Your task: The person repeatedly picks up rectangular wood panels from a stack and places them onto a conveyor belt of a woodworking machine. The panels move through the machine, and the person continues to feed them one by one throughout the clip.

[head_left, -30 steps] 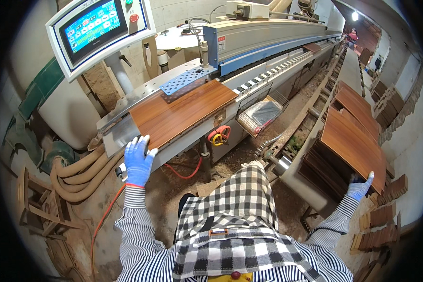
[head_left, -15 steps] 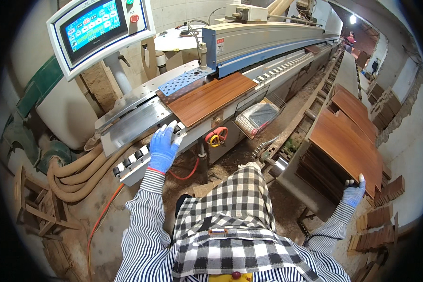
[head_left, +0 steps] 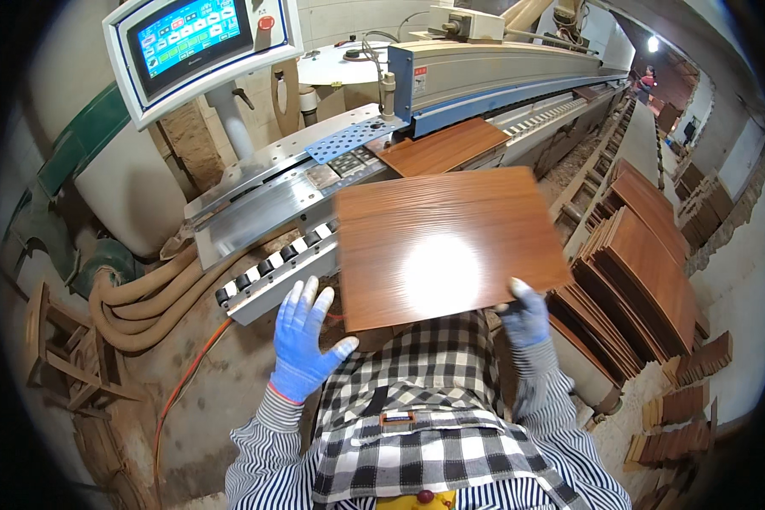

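A reddish-brown wood-grain panel (head_left: pixel 450 204) is held up in front of me, a bright patch of light shining on its face. My right hand (head_left: pixel 525 316), in a blue glove with pale fingertips, grips the panel's lower right corner; the fingers behind it are hidden. My left hand (head_left: pixel 302 340), gloved the same way, is open with fingers spread, just left of the panel's lower left corner and apart from it. Beyond, another brown panel (head_left: pixel 446 148) lies on the bed of a long edge-banding machine (head_left: pixel 501 82), its far part under the blue guard.
A control screen (head_left: pixel 191 38) stands at the upper left. Black and white rollers (head_left: pixel 268 268) line the machine's near edge. On the right, a stack of brown panels (head_left: pixel 646 272) leans beside a roller conveyor (head_left: pixel 599 161). Thick hoses (head_left: pixel 149 314) curl at lower left. Another person (head_left: pixel 645 83) is far off.
My right hand has brought a panel from the right-hand stack to my front. My left hand has come off the machine's edge toward me. The panel on the machine has moved farther along it.
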`<state>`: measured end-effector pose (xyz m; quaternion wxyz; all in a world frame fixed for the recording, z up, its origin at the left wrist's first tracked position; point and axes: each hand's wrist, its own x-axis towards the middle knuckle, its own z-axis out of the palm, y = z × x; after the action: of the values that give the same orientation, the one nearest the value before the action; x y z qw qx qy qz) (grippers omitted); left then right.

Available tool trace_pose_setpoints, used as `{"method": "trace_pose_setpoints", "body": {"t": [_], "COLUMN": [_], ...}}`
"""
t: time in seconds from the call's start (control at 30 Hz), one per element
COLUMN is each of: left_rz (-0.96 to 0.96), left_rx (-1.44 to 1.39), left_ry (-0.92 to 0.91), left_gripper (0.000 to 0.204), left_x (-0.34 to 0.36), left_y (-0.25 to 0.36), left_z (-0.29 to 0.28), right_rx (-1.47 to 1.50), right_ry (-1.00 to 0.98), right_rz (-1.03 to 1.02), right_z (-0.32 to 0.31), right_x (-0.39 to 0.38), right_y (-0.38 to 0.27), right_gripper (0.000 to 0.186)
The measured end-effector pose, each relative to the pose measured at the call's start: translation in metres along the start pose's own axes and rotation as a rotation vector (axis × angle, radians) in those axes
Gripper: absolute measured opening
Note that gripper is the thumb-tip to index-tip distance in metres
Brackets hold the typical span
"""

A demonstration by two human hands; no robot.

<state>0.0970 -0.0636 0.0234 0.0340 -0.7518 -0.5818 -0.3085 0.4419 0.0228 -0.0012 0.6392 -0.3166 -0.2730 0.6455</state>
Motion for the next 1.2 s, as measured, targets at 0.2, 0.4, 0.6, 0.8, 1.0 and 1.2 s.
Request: {"method": "trace_pose_setpoints", "body": {"t": [0.2, 0.4, 0.6, 0.8, 1.0, 1.2], "left_rz": [-0.146, -0.276, -0.341, -0.433, -0.460, -0.436], "left_rx": [0.238, 0.392, 0.418, 0.385, 0.277, 0.318], "left_ry": [0.020, 0.142, 0.195, 0.177, 0.227, 0.232], "left_gripper": [0.071, 0.064, 0.061, 0.061, 0.064, 0.065], "left_x": [-0.043, -0.040, -0.016, 0.010, 0.016, 0.014], "left_y": [-0.023, -0.069, -0.113, -0.120, -0.119, -0.121], "left_z": [-0.018, -0.026, -0.012, -0.008, -0.005, -0.004], "right_rx": [-0.004, 0.168, -0.308, -1.603, -2.510, -2.470], "right_ry": [-0.262, -0.420, -0.451, 0.010, 0.359, 0.324], "right_rz": [0.403, 0.545, 0.207, -0.767, -0.584, -0.644], "right_z": [0.083, 0.113, 0.083, -0.020, -0.088, -0.109], "right_x": [0.032, 0.050, 0.043, 0.046, 0.038, 0.050], "right_y": [0.072, 0.112, 0.046, -0.078, -0.153, -0.171], "right_gripper": [0.022, 0.040, 0.058, 0.036, 0.053, 0.033]}}
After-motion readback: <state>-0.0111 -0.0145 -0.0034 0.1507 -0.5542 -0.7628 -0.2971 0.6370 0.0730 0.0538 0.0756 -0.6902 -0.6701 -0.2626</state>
